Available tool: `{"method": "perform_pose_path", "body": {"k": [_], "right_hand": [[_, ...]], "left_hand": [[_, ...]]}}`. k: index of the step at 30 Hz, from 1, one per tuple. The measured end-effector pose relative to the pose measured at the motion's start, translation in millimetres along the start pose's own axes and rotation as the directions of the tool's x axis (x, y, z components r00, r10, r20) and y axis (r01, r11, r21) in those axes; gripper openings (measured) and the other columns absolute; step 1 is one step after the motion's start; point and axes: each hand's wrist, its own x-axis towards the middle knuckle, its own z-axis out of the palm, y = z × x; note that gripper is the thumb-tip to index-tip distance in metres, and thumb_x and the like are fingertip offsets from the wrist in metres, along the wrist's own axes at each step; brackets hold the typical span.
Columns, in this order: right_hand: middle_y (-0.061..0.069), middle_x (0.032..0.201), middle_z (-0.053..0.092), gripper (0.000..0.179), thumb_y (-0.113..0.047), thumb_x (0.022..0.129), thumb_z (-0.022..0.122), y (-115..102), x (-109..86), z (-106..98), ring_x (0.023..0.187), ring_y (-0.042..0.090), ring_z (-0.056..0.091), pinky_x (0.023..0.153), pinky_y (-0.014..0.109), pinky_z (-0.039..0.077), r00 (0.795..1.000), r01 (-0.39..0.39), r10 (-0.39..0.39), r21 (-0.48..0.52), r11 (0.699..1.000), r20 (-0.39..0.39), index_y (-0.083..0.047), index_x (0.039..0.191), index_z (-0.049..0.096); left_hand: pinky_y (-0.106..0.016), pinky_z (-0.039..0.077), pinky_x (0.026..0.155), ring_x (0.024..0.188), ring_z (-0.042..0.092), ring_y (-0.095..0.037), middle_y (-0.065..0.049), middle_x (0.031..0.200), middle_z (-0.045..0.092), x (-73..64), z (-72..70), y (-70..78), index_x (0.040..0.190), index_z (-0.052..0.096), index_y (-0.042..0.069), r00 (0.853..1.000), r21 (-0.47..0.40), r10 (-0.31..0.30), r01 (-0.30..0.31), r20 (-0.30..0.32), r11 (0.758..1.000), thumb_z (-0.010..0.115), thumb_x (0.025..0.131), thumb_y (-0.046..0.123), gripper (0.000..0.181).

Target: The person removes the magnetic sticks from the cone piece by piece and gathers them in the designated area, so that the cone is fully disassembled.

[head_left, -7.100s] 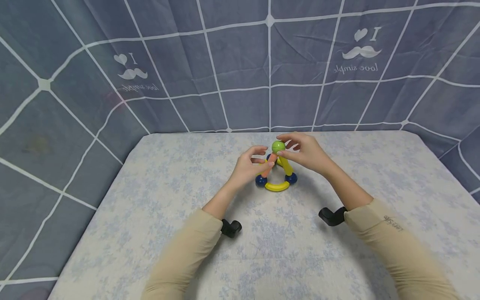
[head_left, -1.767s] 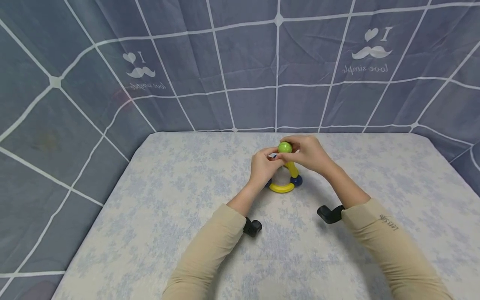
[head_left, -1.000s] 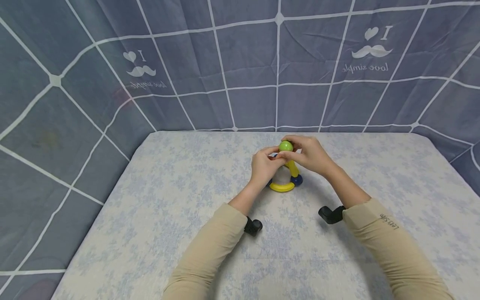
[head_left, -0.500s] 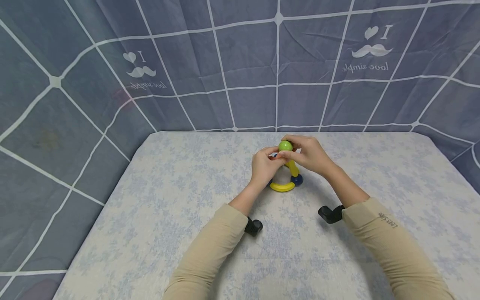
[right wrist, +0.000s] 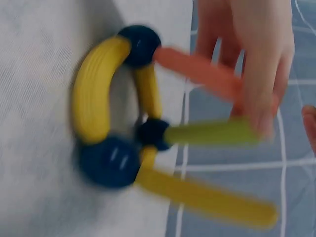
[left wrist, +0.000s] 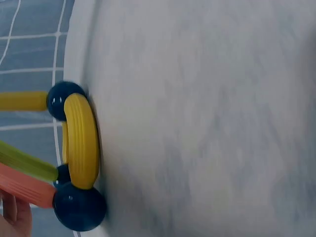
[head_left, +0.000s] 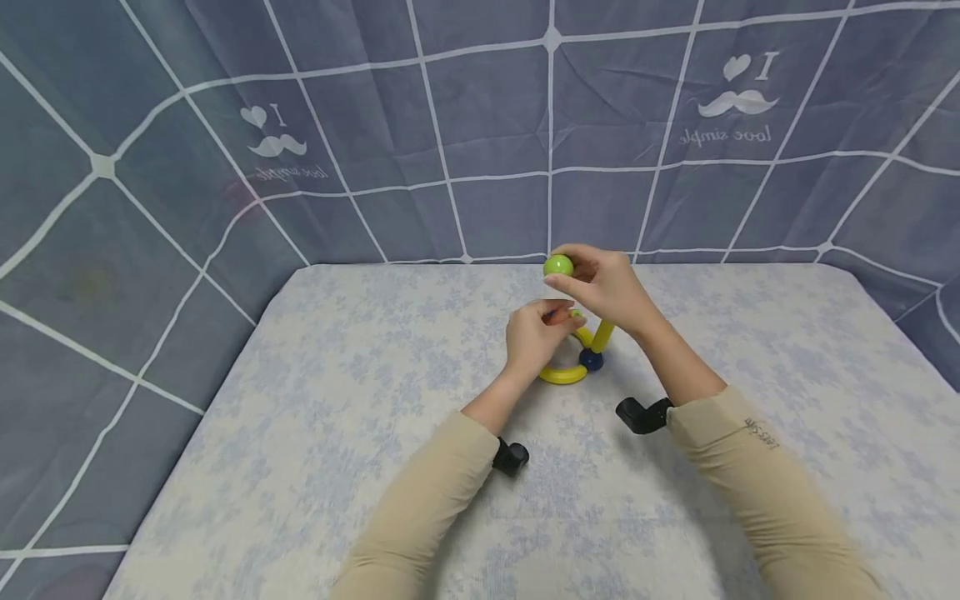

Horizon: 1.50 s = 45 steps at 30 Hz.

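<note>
A ball-and-stick construction toy stands on the table, its ring made of curved yellow sticks and blue balls. Rising from the blue balls are an orange stick, a green stick and a straight yellow stick. My left hand pinches the orange stick near its top, a fingertip against the green stick's end. Above them, my right hand holds a green ball between thumb and fingers, apart from the sticks. The yellow stick leans outward to the right, untouched by the left hand.
The toy sits toward the far part of the patterned tabletop. A grey-blue cloth with white lines hangs behind the table and along its left side. Black wrist cameras jut inward from both sleeves.
My right hand has lifted the green ball up and slightly left, off the stick tops. The yellow stick has tipped outward to the right. My left hand has stayed at the orange stick.
</note>
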Motion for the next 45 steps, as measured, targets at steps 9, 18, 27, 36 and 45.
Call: {"method": "perform_pose_path", "body": {"k": [9, 18, 27, 36, 45], "right_hand": [[0.010, 0.097, 0.065, 0.033, -0.014, 0.083, 0.071, 14.0, -12.0, -20.6, 0.076, 0.005, 0.060, 0.068, 0.018, 0.048, 0.983, -0.170, 0.170, 0.001, 0.985, -0.074, -0.004, 0.114, 0.063], [0.011, 0.099, 0.064, 0.036, -0.017, 0.084, 0.070, 29.3, -20.1, -35.0, 0.075, 0.004, 0.059, 0.066, 0.015, 0.047, 0.964, -0.232, 0.226, -0.028, 0.972, -0.137, -0.001, 0.116, 0.062], [0.005, 0.103, 0.063, 0.042, -0.022, 0.084, 0.071, 45.9, -31.6, -52.9, 0.078, 0.001, 0.057, 0.065, 0.013, 0.046, 0.922, -0.338, 0.325, -0.025, 0.941, -0.212, -0.002, 0.119, 0.060], [0.009, 0.106, 0.058, 0.047, -0.031, 0.085, 0.069, 65.6, -44.6, -70.9, 0.080, 0.001, 0.053, 0.063, 0.011, 0.043, 0.892, -0.422, 0.393, -0.105, 0.900, -0.222, -0.002, 0.120, 0.058], [0.018, 0.116, 0.055, 0.050, -0.029, 0.086, 0.068, 89.9, -56.6, -79.3, 0.081, 0.000, 0.047, 0.064, 0.008, 0.041, 0.843, -0.520, 0.485, -0.121, 0.846, -0.234, 0.001, 0.123, 0.055]], "left_hand": [[-0.017, 0.049, 0.070, 0.089, 0.065, -0.013, -0.006, 0.103, 0.069, 1.5, -5.4, -3.1, 0.105, 0.072, 0.007, 0.999, -0.068, -0.037, 0.036, -0.018, 0.997, 0.075, 0.081, 0.022, 0.029], [-0.018, 0.049, 0.070, 0.090, 0.063, -0.014, -0.007, 0.105, 0.068, -0.4, -7.6, -7.2, 0.106, 0.071, 0.007, 0.998, -0.084, -0.057, 0.055, -0.018, 0.995, 0.075, 0.080, 0.021, 0.031], [-0.017, 0.048, 0.064, 0.083, 0.061, -0.014, -0.007, 0.103, 0.068, -1.6, -7.3, -7.3, 0.106, 0.072, 0.007, 0.997, -0.095, -0.068, 0.065, -0.024, 0.993, 0.076, 0.079, 0.020, 0.030], [-0.016, 0.047, 0.063, 0.081, 0.060, -0.014, -0.007, 0.102, 0.068, -2.4, -6.7, -6.8, 0.107, 0.071, 0.006, 0.997, -0.110, -0.074, 0.072, -0.010, 0.991, 0.075, 0.079, 0.020, 0.031], [-0.016, 0.046, 0.063, 0.081, 0.059, -0.013, -0.007, 0.102, 0.067, -3.2, -6.3, -6.7, 0.106, 0.071, 0.007, 0.997, -0.110, -0.075, 0.075, 0.000, 0.991, 0.075, 0.080, 0.020, 0.030]]}}
